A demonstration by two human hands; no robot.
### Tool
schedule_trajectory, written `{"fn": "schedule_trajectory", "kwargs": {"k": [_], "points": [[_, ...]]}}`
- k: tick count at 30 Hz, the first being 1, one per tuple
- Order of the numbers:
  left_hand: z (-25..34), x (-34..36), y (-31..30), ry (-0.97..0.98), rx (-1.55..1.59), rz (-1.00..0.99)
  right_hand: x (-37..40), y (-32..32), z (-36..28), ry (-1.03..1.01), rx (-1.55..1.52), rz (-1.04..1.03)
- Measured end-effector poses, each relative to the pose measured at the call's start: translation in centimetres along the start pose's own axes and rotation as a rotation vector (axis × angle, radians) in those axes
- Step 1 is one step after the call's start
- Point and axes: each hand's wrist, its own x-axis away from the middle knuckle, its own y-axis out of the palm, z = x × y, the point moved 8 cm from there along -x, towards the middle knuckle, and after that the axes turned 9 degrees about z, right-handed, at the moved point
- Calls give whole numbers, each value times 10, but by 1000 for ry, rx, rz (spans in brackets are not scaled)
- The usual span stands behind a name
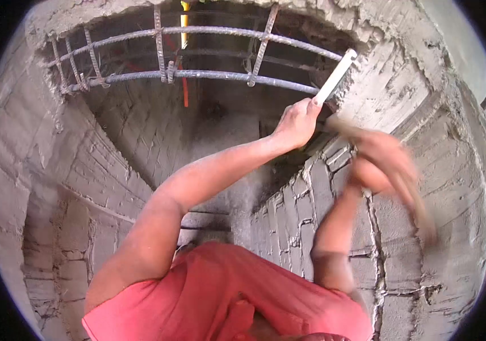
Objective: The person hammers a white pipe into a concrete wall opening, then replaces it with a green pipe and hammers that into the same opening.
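Step on the go: looks like steadying pale bar [336, 77] at rough mortar edge [388, 79], 1 to 2 o'clock, for some hitting or prying with blurred tool [414, 200]. Only a guess from the pose tbh.
Next move: probably calling for a rock-steady hold on the bar plus good aim with the tool, well clear of the knuckles.
Bar spot: angled up toward 1 o'clock, right by the 1-to-2 o'clock end of curved rebar [209, 74]. Touching or just in front of the rods? Can't tell.
Left hand [297, 122]: fingers wrapped snugly round the bar's lower end, thumb side toward the bar.
Left arm [197, 173]: coming up from 7 o'clock, elbow bent, forearm slanting across toward 1 to 2 o'clock.
Right hand [382, 162]: out at 3 o'clock, fingers seemingly curled round the tool, too smeared to pick out one by one.
Right arm [334, 227]: rising from 5 o'clock, in front of brickwork [297, 219].
Tool tilt: upper end toward the left hand, lower end toward 4 o'clock.
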Motion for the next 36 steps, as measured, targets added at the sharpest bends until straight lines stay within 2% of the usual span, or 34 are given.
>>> {"fn": "schedule_trajectory", "kwargs": {"k": [1, 2, 3, 4, 5, 6, 8, 10, 13, 14, 16, 17, 18, 20, 21, 23, 25, 26, 28, 30, 32, 34, 35, 36], "points": [[-5, -1, 0, 12, 27, 50, 44, 37, 55, 4, 503, -545], [-17, 8, 2, -4, 24, 51, 94, 9, 111, 949, 436, -364], [-16, 17, 0, 95, -7, 96, 100, 5, 82, 933, 389, -288], [-4, -4, -4, 243, -22, 191, 80, 17, 73, 857, 306, -245], [-2, -5, -5, 327, 56, 255, 65, 23, 61, 836, 232, -201], [-10, -11, -2, 300, -25, 209, 59, 17, 42, 833, 185, -148], [-19, -11, 11, 354, 38, 232, 56, -6, 30, 840, -110, -5], [-22, -12, 25, 380, 80, 248, 66, -17, 2, 799, -263, 30], [-33, -18, 52, 352, 154, 371, 107, -31, -28, 837, -292, 137], [-38, -19, 65, 306, 183, 349, 126, -43, -34, 905, -264, 199], [-50, -15, 90, 227, 209, 493, 154, -82, -51, 1036, 12, 278], [-40, -7, 94, 190, 230, 476, 161, -97, -62, 1090, 139, 260], [-17, 7, 94, 137, 425, 404, 166, -115, -73, 1141, 267, 246], [29, 34, 93, -323, 821, 82, 170, -142, -88, 1083, 421, 110], [42, 41, 90, -500, 900, 57, 177, -156, -105, 1110, 489, 159], [61, 34, 83, -506, 925, 41, 181, -158, -105, 1114, 508, 203], [50, 38, 89, -577, 947, 46, 173, -146, -118, 1044, 315, 165], [40, 33, 87, -564, 947, 48, 175, -149, -115, 1036, 303, 162], [20, 23, 73, -356, 764, -19, 186, -157, -111, 1002, 290, 105], [1, 9, 31, 169, 62, 292, 193, -169, -109, 998, 377, 103], [-10, 3, -4, 282, -147, 224, 212, -183, -105, 1129, 471, 82], [-10, -9, -24, 329, -268, 177, 222, -186, -96, 1155, 433, 73], [6, -6, -27, 454, -245, 213, 224, -183, -93, 1177, 416, 109], [12, -1, -24, 455, -247, 206, 225, -180, -91, 1201, 401, 143]]}}
